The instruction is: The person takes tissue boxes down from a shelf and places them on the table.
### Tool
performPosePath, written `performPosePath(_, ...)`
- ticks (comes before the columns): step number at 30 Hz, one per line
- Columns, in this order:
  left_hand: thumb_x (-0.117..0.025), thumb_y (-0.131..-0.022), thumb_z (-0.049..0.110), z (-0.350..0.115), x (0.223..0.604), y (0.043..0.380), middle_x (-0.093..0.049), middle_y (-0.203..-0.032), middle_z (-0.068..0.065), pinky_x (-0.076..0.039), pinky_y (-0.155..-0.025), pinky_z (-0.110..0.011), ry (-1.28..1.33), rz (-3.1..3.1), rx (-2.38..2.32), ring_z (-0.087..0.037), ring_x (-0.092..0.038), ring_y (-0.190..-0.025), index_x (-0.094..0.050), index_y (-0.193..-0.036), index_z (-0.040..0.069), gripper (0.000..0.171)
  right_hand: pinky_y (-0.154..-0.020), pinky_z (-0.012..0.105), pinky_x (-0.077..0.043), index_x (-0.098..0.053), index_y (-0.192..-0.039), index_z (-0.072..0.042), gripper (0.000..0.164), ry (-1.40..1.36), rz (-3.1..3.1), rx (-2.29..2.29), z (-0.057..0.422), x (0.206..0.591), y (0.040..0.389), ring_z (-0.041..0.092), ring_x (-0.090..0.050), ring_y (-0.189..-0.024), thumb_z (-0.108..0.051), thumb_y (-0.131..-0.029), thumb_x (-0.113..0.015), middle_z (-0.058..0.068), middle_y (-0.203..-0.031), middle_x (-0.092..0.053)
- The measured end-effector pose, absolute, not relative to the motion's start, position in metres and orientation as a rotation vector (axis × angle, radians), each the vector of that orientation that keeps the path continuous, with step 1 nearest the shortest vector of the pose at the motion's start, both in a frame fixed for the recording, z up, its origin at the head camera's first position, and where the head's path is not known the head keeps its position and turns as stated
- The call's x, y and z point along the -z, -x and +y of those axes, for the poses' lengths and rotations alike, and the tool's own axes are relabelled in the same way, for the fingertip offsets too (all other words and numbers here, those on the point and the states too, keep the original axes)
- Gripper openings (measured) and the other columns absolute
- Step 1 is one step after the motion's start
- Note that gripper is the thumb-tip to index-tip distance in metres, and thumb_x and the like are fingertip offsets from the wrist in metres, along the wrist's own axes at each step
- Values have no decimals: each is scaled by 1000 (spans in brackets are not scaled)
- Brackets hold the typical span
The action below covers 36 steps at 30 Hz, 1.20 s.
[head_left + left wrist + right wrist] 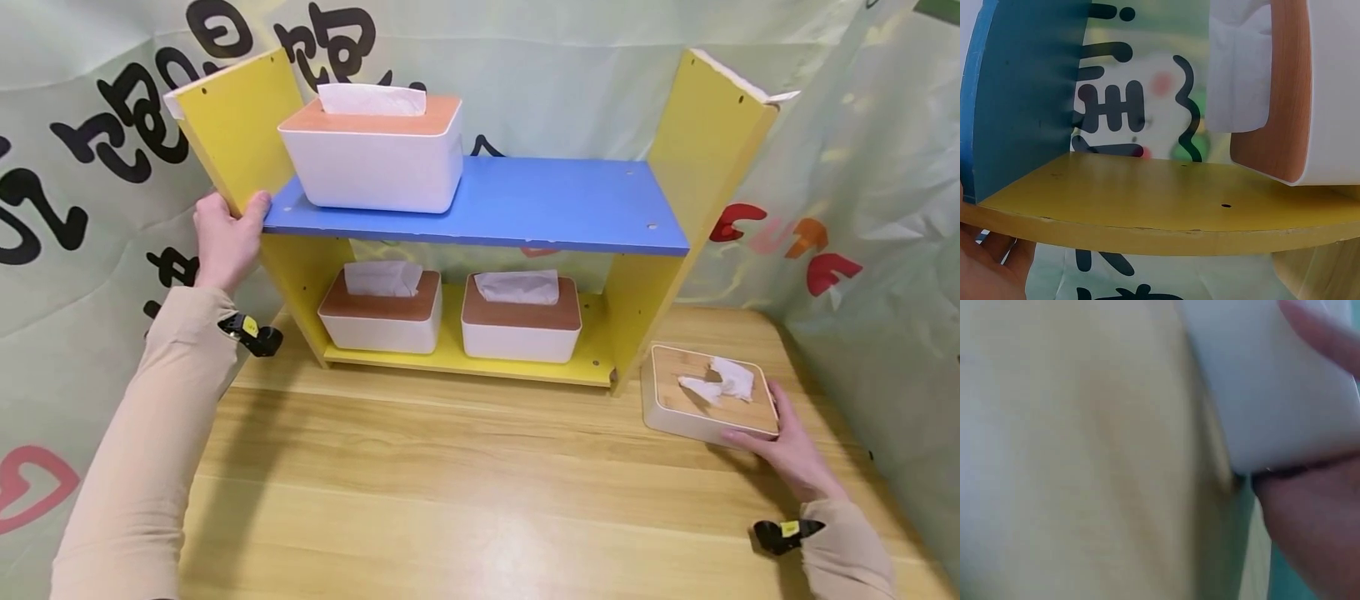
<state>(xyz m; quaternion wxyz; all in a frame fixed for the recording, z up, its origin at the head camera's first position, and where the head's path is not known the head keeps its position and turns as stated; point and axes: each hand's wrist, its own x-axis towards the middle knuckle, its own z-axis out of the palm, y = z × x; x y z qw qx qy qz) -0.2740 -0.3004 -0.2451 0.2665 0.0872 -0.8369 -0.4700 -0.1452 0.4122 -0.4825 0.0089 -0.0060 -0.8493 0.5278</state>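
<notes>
Our left hand grips the front edge of the left side panel of a yellow-and-blue wooden shelf unit, level with its blue middle board. We judge that this hold steadies the frame.

Our right hand holds a low white rectangular tissue box with a pale wood-grain lid, thumb along the near side and fingers round the right end, a grasp that probably suits its corner. That box lies just beside the unit's right foot, seemingly on the light wooden tabletop; whether it touches the unit, we cannot tell, and the right wrist view is blurred.

On the blue board's left part sits a white tissue box with an orange-brown lid. Below, on the yellow bottom board, a left white box with a brown lid and a right white box with a brown lid stand apart, tissues upward, presumably within easy reach.
</notes>
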Motion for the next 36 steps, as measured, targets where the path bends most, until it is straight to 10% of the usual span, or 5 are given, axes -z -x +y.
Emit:
performPosePath(5, -61, -98, 41, -302, 246, 274, -58, -84, 19, -46, -72, -10, -230, -2252, 1291, 4, -59, -80, -62, -105, 14, 28, -121, 56, -19, -7, -161, -10, 105, 196, -2687, -1291, 388, 476, 136, 44, -24, -143, -25, -87, -80, 32, -160, -22)
performPosePath(10, -60, -98, 41, -303, 247, 272, -57, -82, 20, -45, -70, -10, -248, -2258, 1267, 4, -58, -79, -62, -102, 15, 27, -110, 72, -26, -15, -154, 6, 109, 225, -2667, -1091, 374, 470, 143, 57, -34, -134, -30, -79, -86, 41, -149, -31)
performPosePath(16, -59, -98, 42, -302, 247, 273, -57, -83, 19, -45, -69, -11, -230, -2271, 1279, 4, -58, -78, -61, -102, 16, 26, -121, 68, -7, -2, -157, 8, 116, 160, -2662, -996, 371, 469, 150, 57, -6, -150, -34, -84, -82, 38, -161, -3)
performPosePath(36, -58, -98, 41, -302, 247, 273, -55, -78, 23, -44, -67, -10, -229, -2262, 1248, 7, -56, -74, -62, -101, 15, 26, -109, 77, -17, 0, -157, 3, 100, -21, -2889, -779, 415, 464, 195, 62, -9, -145, -47, -97, -63, 33, -163, 1)
